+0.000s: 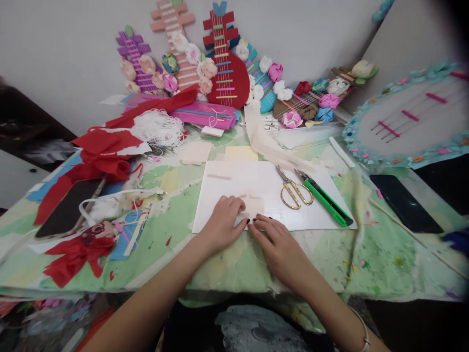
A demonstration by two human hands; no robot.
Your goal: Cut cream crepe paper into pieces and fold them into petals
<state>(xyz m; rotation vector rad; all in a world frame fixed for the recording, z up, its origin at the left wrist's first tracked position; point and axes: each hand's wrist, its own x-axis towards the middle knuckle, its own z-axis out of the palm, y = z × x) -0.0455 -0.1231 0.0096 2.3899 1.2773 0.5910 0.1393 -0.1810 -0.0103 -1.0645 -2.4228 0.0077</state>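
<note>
My left hand [227,218] rests on the white board [238,171], its fingers curled in and its thumb stretched towards my right hand. A small piece of thin cream paper [253,202] lies at its fingertips, its near edge partly hidden by the hand. My right hand [276,239] lies palm down at the board's front edge, fingers stretched out, their tips touching the near edge of the paper. To the right on the board lie gold-handled scissors [292,191], blades slightly apart, and a green utility knife [328,203]. A narrow cream strip [220,176] sits at the board's upper left.
Red fabric [100,146], white yarn [158,128] and a phone [69,208] cover the left side. Decorated lute-shaped crafts [229,78] lean on the back wall. A long cream crepe strip [266,139] trails onto the board. Another black phone [406,203] lies right.
</note>
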